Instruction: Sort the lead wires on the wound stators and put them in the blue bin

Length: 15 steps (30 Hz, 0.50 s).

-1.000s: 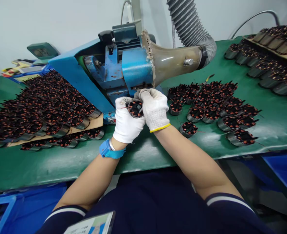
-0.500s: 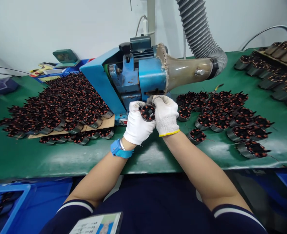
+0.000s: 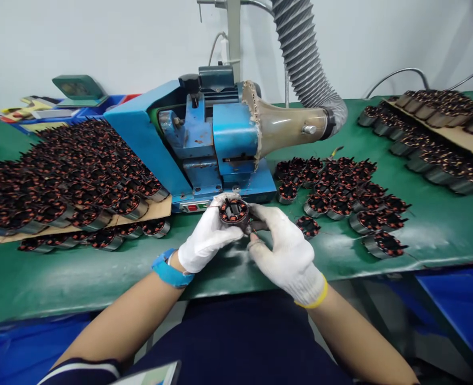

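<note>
Just in front of the blue machine, my left hand [image 3: 206, 235] in a white glove is wrapped round a motor stator [image 3: 234, 213]. The stator is a short ring with a dark inside, copper-coloured windings and black prongs, its open face turned up. At its lower right edge my right hand [image 3: 284, 246], in a white glove with a yellow cuff, has thumb and fingers drawn together. What lies between those fingertips, perhaps a lead wire, is too small to make out. A blue wristband [image 3: 171, 270] circles my left wrist.
The blue machine [image 3: 236, 128] has a cloudy funnel [image 3: 288, 125] joined to a grey ribbed hose [image 3: 306, 59]. Many stators [image 3: 71, 176] are stacked on cardboard at left; another group of stators [image 3: 341, 187] stands at right. More stators [image 3: 433, 144] fill the far right.
Both hands have come back from the machine's slot towards me with the stator. My right hand has swung to the stator's lower right side. The head view has shifted.
</note>
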### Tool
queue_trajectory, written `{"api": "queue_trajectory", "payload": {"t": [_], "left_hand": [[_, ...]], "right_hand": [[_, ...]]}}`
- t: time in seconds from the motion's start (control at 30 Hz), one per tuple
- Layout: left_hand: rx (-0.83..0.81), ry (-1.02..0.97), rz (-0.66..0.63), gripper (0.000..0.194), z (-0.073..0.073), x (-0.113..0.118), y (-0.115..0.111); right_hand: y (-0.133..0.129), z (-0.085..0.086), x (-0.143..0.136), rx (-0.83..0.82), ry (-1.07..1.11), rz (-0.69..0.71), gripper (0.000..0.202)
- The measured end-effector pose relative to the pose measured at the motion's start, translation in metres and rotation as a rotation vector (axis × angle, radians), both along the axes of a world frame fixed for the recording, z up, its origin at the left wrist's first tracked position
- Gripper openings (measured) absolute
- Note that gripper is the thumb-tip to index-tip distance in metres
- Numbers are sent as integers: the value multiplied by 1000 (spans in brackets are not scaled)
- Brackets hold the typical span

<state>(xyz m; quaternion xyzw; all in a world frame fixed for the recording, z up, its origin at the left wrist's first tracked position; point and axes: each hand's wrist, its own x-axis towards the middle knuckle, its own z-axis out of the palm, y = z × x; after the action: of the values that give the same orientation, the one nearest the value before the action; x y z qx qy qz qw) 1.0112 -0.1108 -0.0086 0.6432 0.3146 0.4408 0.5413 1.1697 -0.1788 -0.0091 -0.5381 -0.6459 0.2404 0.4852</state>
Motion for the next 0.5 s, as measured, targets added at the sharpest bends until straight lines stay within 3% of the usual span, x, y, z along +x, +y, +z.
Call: {"api": "queue_trajectory", "payload": {"t": [0.07, 0.1, 0.17, 0.27, 0.37, 0.5], "left_hand": [[-107, -55, -61, 61, 0, -2, 1], [-159, -71, -92, 63, -1, -3, 1], [-203, -98, -116, 61, -2, -3, 0], [-223, -144, -142, 58, -2, -1, -2], [-106, -87, -42, 57, -3, 0, -3], [296, 144, 187, 57, -9, 2, -5]], "right_hand": [[5, 2, 2, -40, 96, -36, 44], [8, 4, 4, -75, 242, -38, 35], [15, 6, 8, -133, 673, -32, 22], [21, 4, 9, -118, 1172, -94, 24], [19, -7, -7, -168, 1172, -129, 35], [18, -14, -30, -189, 933, -80, 33]]}}
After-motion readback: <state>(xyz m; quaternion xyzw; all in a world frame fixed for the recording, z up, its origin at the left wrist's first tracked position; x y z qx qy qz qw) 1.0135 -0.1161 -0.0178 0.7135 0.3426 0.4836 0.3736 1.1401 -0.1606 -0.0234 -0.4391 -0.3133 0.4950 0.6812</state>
